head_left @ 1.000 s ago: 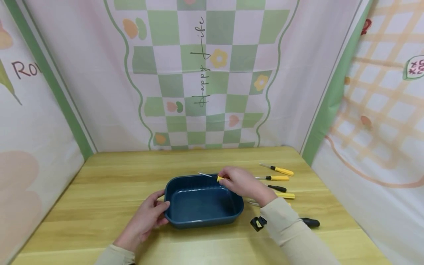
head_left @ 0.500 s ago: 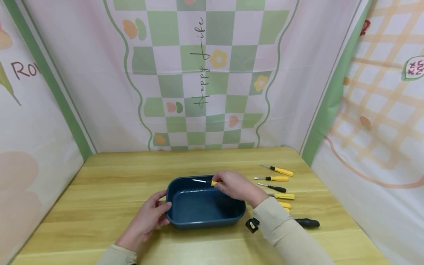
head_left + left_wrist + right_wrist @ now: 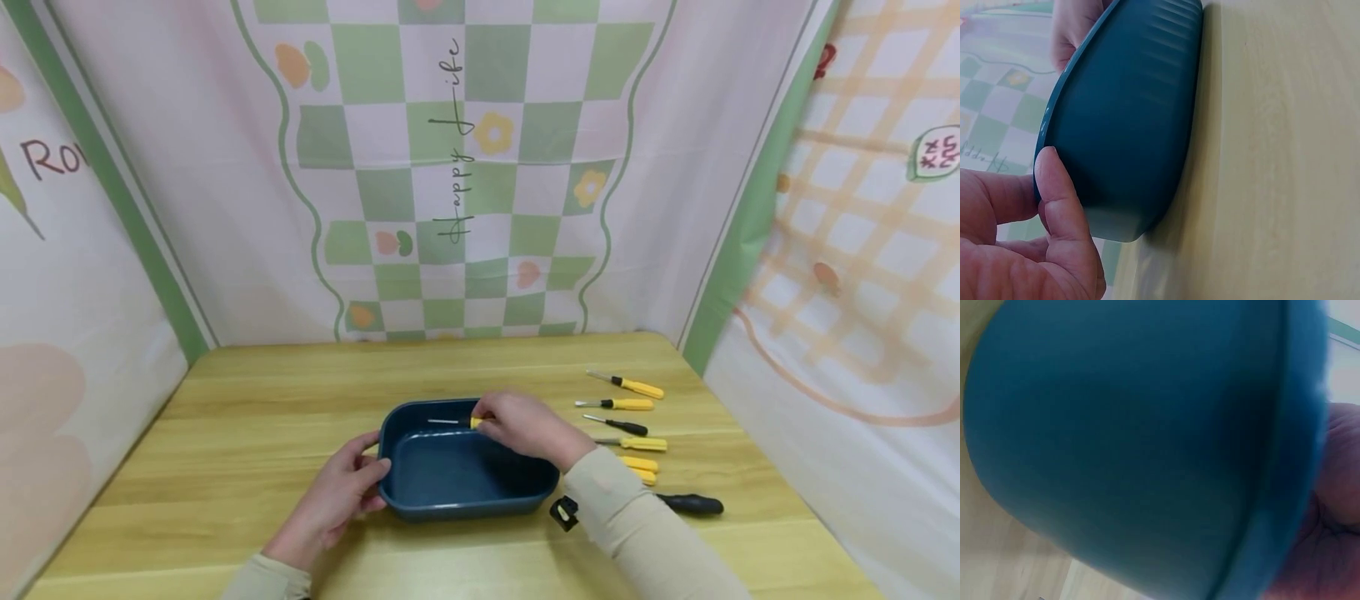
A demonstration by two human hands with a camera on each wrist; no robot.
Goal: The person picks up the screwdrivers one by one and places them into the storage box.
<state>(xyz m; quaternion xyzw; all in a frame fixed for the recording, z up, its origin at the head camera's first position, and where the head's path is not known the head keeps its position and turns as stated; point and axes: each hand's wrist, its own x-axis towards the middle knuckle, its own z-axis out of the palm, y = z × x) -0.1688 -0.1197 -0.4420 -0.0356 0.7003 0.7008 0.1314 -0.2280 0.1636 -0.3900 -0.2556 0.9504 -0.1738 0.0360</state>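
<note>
A dark blue rectangular dish (image 3: 457, 505) stands on the wooden table. My left hand (image 3: 341, 492) grips its left end, with the thumb over the rim; the left wrist view shows the fingers pinching the dish wall (image 3: 1116, 119). My right hand (image 3: 521, 425) reaches in over the far right part of the dish and holds a screwdriver (image 3: 448, 422) by its yellow handle. The shaft points left, low inside the far wall. Most of the handle is hidden by my fingers. In the right wrist view the dish's outer wall (image 3: 1122, 437) covers most of the right hand (image 3: 1335, 512).
Right of the dish lie several screwdrivers: yellow-handled ones (image 3: 641, 388) (image 3: 633, 404) (image 3: 645, 445), a small black one (image 3: 628, 428), and a larger black handle (image 3: 693, 505) partly behind my right sleeve (image 3: 637, 517). Printed curtains (image 3: 247, 208) enclose the table (image 3: 262, 400) at the back and sides.
My right hand has moved left and down, bringing the screwdriver from above the far rim to low inside the dish. The dish has shifted slightly right, with my left hand still on it.
</note>
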